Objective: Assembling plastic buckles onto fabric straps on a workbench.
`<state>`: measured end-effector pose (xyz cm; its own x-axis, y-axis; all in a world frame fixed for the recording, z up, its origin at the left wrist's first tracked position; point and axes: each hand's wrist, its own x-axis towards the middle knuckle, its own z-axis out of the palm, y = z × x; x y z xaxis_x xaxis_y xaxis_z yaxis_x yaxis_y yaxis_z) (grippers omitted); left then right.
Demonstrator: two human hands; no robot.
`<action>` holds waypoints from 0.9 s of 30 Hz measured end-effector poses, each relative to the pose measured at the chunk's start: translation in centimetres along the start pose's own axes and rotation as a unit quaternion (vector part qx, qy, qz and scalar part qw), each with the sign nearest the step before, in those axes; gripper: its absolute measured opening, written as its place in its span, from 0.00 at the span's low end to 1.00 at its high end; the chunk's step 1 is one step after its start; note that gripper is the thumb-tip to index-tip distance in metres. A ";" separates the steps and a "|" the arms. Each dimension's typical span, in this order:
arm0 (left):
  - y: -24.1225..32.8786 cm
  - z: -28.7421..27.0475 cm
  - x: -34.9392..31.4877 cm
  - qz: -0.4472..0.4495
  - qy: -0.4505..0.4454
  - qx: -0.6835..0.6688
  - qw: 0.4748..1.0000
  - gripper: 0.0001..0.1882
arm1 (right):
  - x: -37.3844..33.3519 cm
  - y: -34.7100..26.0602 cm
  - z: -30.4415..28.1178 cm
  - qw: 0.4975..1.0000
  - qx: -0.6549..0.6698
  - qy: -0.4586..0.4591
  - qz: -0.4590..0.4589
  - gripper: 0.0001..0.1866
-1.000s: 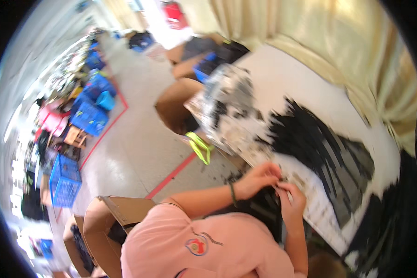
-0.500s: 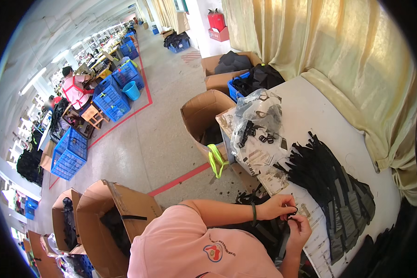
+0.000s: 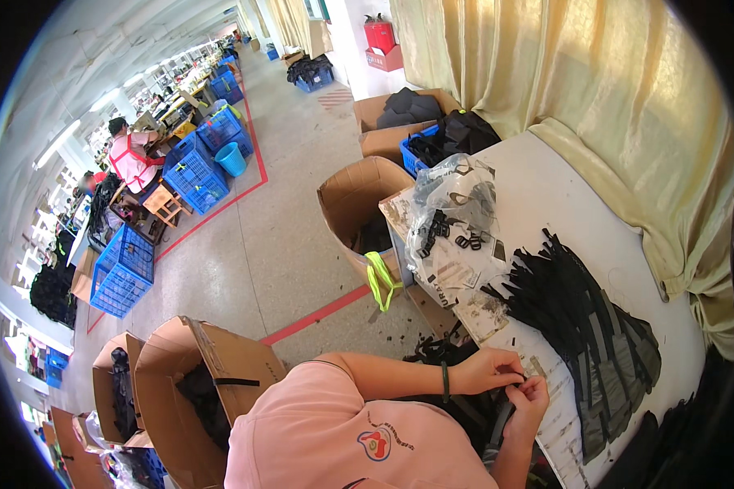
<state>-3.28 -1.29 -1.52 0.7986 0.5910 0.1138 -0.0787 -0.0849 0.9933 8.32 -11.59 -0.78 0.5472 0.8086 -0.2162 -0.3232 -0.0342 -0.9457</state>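
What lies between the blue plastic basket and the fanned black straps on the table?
In the head view, a clear plastic bag, with black buckles at its near side, lies on the tabletop between the blue plastic basket and the black straps.

Black and grey straps (image 3: 595, 350), white table (image 3: 538, 183)!
There's pink on the shirt (image 3: 310, 432), red and blue in its emblem (image 3: 374, 445), lime green on the band (image 3: 380, 281), a red line (image 3: 318, 315) across grey floor (image 3: 289, 236).
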 end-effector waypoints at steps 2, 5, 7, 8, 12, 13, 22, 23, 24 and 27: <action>-0.3 -0.3 0.0 0.045 -0.015 0.038 0.998 0.08 | 0.1 0.1 -0.2 1.000 0.013 -0.004 0.012 0.14; -0.4 -0.5 0.0 0.100 -0.046 0.069 0.991 0.09 | 0.0 0.0 -0.6 0.998 0.046 0.000 0.043 0.13; -0.1 -0.6 0.0 0.111 -0.065 0.063 0.990 0.10 | -0.2 -0.2 -0.8 0.995 0.092 -0.004 0.047 0.13; 0.2 -0.6 0.0 0.097 -0.076 0.044 0.991 0.10 | -0.2 -0.1 -0.7 0.995 0.093 -0.004 0.047 0.13; 0.0 -0.2 -0.3 0.089 -0.076 0.035 0.993 0.14 | -0.8 0.1 -0.4 0.995 0.097 0.024 0.006 0.10; -0.1 -0.2 -0.4 0.088 -0.075 0.035 0.993 0.14 | -0.9 0.0 -0.4 0.996 0.092 0.020 0.003 0.09; -0.4 0.1 -0.2 0.102 -0.150 0.015 0.983 0.09 | -0.3 -1.0 -3.3 0.979 -0.195 -0.051 -0.023 0.04; 0.1 -0.3 -0.2 0.143 -0.135 0.046 0.979 0.09 | 0.1 -0.7 -3.0 0.978 -0.195 -0.070 -0.038 0.05; -0.2 -0.8 -0.5 0.106 -0.127 0.066 0.984 0.09 | 0.8 -0.6 -2.3 0.975 -0.198 -0.089 -0.051 0.05; 0.6 -1.3 -2.6 -0.099 -0.130 -0.103 0.981 0.09 | 2.0 -1.5 -1.8 0.972 -0.178 -0.152 0.023 0.08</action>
<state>-6.20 -1.81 -1.18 0.9335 0.3528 -0.0647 -0.0043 0.1914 0.9815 11.31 -11.01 -0.27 0.2680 0.9354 -0.2307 -0.0251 -0.2326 -0.9722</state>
